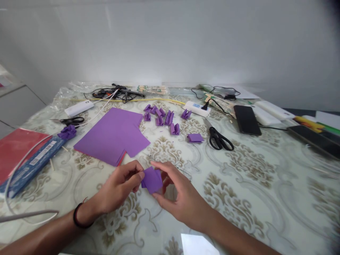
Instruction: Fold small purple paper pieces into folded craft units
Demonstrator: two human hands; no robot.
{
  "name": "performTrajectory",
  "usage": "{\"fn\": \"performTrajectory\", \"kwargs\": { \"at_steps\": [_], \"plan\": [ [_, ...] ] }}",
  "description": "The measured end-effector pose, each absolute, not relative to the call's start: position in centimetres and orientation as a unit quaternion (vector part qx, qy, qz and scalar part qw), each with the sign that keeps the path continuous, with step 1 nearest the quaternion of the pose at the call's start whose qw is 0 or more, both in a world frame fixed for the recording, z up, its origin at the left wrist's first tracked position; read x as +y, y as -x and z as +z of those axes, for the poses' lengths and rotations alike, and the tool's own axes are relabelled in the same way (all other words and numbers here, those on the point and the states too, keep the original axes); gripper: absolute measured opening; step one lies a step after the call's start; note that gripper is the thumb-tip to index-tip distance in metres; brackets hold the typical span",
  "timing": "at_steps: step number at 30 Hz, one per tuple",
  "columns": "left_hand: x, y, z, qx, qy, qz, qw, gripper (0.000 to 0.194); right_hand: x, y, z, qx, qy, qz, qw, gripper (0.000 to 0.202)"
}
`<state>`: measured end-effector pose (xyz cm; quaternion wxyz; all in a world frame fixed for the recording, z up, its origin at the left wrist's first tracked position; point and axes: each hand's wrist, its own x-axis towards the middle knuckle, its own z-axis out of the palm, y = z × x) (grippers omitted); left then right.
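Observation:
A small piece of purple paper (153, 180), which looks folded or layered, is held between both hands above the patterned tablecloth (164, 221). My left hand (120, 187) pinches its left edge between thumb and fingers. On the other side, my right hand (180, 194) curves around the piece, fingertips at its upper and right edges and thumb at its lower edge. Beyond the hands lie several folded purple paper pieces (169, 118) in a loose group. One flatter folded piece (195, 137) sits near black-handled scissors (220, 139). Larger purple sheets (113, 134) are stacked behind my left hand.
At left are a red sheet (20, 148), a blue package (37, 163), crumpled purple paper (67, 131) and a second pair of scissors (72, 121). Along the back lie glue guns (119, 92) with cords and a white power strip (197, 108). Phones (247, 120) rest at right.

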<state>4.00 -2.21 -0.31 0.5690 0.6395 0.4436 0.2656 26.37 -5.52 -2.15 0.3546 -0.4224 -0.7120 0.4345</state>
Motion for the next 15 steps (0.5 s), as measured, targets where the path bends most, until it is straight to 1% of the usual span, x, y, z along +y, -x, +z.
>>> {"fn": "performTrajectory", "kwargs": {
  "at_steps": [2, 8, 15],
  "plan": [
    [-2.23, -3.94, -0.34, 0.444, -0.643, 0.262, 0.567, 0.028, -5.52, -26.34, -2.18, -0.712, 0.419, 0.439, 0.353, 0.067],
    [-2.32, -3.95, -0.36, 0.441, -0.644, 0.263, 0.567, 0.03, -5.27, -26.48, -2.24, -0.716, 0.412, 0.451, 0.339, 0.059],
    [-2.45, -4.05, -0.18, 0.43, -0.649, 0.254, 0.574, 0.028, -5.37, -26.69, -2.28, -0.716, 0.392, 0.448, 0.363, 0.037]
  ]
}}
